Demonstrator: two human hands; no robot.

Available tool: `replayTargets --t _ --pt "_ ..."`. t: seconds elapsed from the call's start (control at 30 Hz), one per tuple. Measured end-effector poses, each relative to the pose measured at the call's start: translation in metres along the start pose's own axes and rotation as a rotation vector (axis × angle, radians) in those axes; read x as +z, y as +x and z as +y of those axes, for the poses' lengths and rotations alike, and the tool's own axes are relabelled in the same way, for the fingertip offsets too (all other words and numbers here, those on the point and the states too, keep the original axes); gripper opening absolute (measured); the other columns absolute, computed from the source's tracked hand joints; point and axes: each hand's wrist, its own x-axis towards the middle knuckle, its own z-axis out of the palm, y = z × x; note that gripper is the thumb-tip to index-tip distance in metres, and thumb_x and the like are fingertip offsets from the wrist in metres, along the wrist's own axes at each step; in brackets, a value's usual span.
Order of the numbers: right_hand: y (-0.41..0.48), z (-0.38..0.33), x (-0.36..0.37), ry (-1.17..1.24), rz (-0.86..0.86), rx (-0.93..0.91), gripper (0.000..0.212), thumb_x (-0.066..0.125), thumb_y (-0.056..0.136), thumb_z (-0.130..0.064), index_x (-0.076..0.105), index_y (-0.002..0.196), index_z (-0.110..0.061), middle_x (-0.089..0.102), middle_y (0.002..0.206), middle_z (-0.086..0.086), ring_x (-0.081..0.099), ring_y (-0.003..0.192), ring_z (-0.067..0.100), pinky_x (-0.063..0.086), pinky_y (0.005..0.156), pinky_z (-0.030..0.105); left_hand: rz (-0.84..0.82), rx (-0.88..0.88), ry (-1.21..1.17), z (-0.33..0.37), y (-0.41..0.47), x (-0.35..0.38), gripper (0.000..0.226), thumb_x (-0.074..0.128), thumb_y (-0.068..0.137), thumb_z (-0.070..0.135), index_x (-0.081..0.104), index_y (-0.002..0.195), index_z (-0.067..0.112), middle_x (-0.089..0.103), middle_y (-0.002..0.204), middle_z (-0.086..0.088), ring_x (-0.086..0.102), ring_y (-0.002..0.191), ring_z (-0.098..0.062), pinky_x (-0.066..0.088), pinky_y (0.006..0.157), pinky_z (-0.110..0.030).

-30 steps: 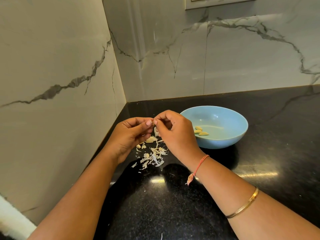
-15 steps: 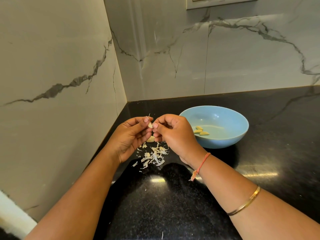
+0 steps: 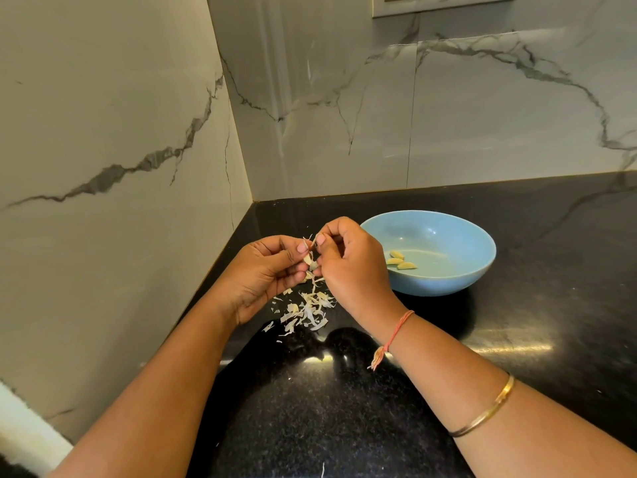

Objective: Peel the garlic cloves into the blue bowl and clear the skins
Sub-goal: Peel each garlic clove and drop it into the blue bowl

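A garlic clove (image 3: 307, 259) is pinched in the fingertips of my left hand (image 3: 262, 276), just above the black counter. My right hand (image 3: 351, 267) faces it and pinches a thin strip of skin (image 3: 313, 241) that stands up from the clove. A pile of pale garlic skins (image 3: 308, 310) lies on the counter right under both hands. To the right stands the blue bowl (image 3: 448, 281) with three peeled cloves (image 3: 400, 261) inside it.
The black counter (image 3: 534, 322) meets marble walls at the left and back, forming a corner behind my hands. A single skin flake (image 3: 323, 470) lies near the front edge. A wall plate (image 3: 441, 3) sits high on the back wall.
My right hand has pulled up and away from the clove, lifting a strip of skin off it. Both hands stay over the skin pile.
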Motion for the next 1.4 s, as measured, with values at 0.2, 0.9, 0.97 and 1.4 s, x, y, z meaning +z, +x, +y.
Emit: replayTargets --t 0.2,0.9,0.97,1.4 --pt "0.0040 -0.0001 -0.0041 0.022 0.103 0.022 0.012 0.051 0.093 -0.010 0.053 0.083 -0.014 0.062 0.077 0.007 0.065 0.075 0.026 0.056 0.070 0.043 -0.014 -0.002 0.158 -0.0021 0.0006 -0.0004 0.018 0.067 0.068 0.018 0.069 0.084 0.010 0.064 0.062 0.000 0.061 0.058 -0.007 0.055 0.059 -0.017" --pt "-0.0018 0.0064 0.0007 -0.053 -0.146 0.105 0.012 0.060 0.089 -0.020 0.066 0.084 -0.011 0.068 0.078 0.006 0.066 0.074 0.020 0.057 0.073 0.038 0.222 0.099 -0.049 -0.0077 0.0074 -0.0009 0.010 0.059 0.085 0.004 0.067 0.090 0.008 0.074 0.077 -0.001 0.069 0.072 -0.008 0.057 0.067 -0.019" --pt "-0.0010 0.0080 0.0009 -0.053 -0.132 0.115 0.011 0.060 0.090 -0.017 0.065 0.081 -0.012 0.068 0.077 0.006 0.066 0.073 0.021 0.057 0.073 0.039 0.210 0.084 -0.096 -0.0072 0.0073 0.0000 0.010 0.060 0.084 0.003 0.067 0.089 0.007 0.074 0.077 -0.003 0.069 0.070 -0.008 0.057 0.065 -0.018" --pt "-0.0013 0.0087 0.0007 -0.058 -0.129 0.129 0.012 0.057 0.091 -0.013 0.067 0.084 -0.011 0.069 0.078 0.007 0.067 0.074 0.020 0.057 0.075 0.036 0.162 0.048 -0.143 -0.0061 0.0058 -0.0004 0.015 0.062 0.076 0.007 0.068 0.090 0.007 0.074 0.082 -0.005 0.069 0.072 -0.009 0.056 0.062 -0.017"
